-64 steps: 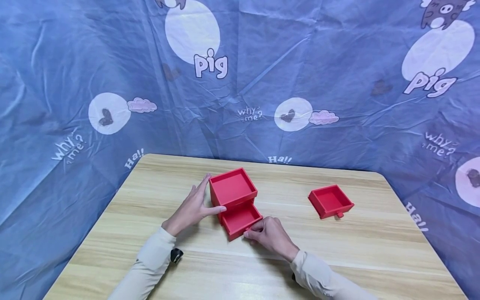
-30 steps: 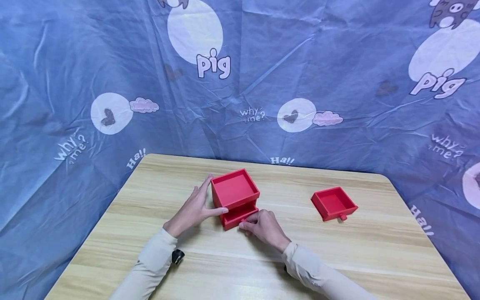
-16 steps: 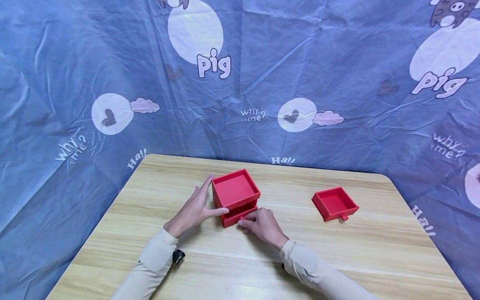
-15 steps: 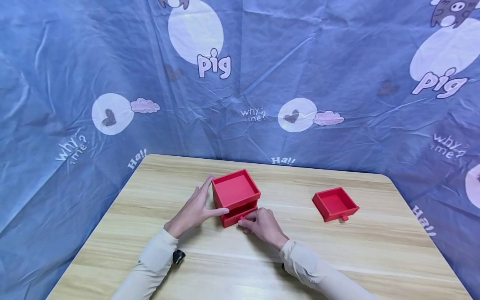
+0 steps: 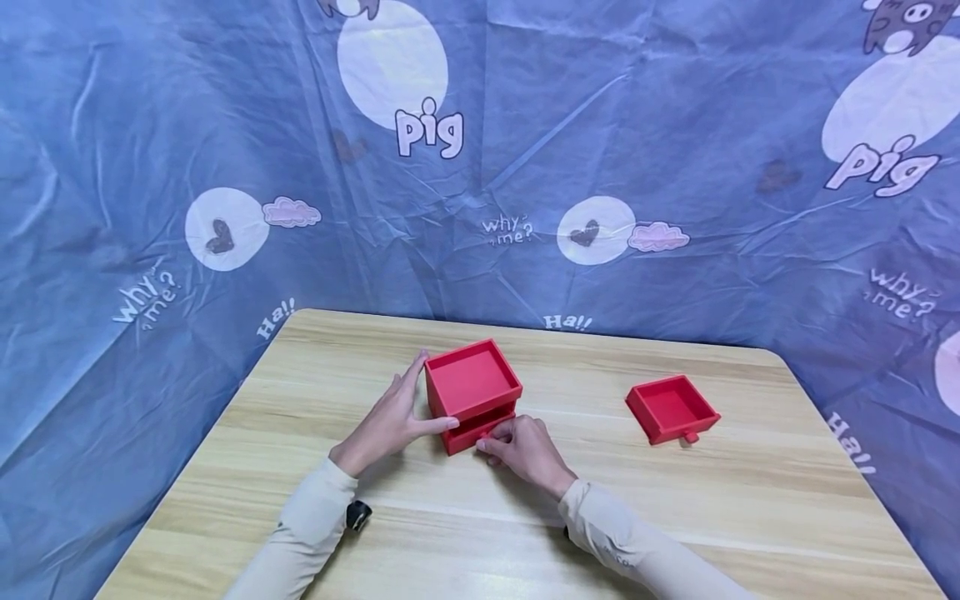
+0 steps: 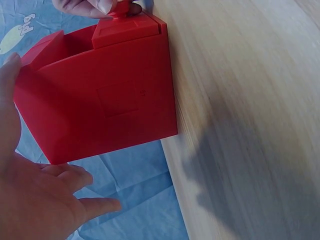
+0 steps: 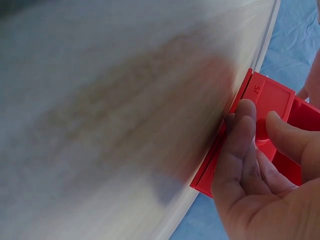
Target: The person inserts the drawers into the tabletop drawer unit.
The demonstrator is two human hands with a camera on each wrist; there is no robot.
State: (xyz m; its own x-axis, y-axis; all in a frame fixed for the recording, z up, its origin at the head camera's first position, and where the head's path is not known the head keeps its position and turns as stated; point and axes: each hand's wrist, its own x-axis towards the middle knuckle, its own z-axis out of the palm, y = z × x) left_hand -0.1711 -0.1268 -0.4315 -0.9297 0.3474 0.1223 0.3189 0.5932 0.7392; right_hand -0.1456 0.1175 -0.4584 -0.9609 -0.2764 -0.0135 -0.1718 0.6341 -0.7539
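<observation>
A small red drawer cabinet [image 5: 480,402] with a shallow open tray top stands on the table, left of centre. My left hand [image 5: 382,429] holds it from the left, thumb at the front edge and fingers towards the back corner. In its lower slot sits a red drawer [image 5: 462,442], pushed nearly flush; the slot above it gapes. My right hand [image 5: 529,452] pinches this drawer's round knob [image 7: 261,131] between thumb and fingers. The left wrist view shows the cabinet's flat side [image 6: 110,100]. A second red drawer [image 5: 670,407] lies apart on the right, its knob facing the front.
The light wood table [image 5: 420,533] has its far edge close behind the cabinet. A blue printed cloth [image 5: 480,167] hangs behind it and at both sides. A dark device [image 5: 357,515] is worn at the left wrist.
The lower drawer slid back into the cabinet, with my right hand moving along on its knob. Over the last half second hardly anything has moved. The left hand keeps its hold.
</observation>
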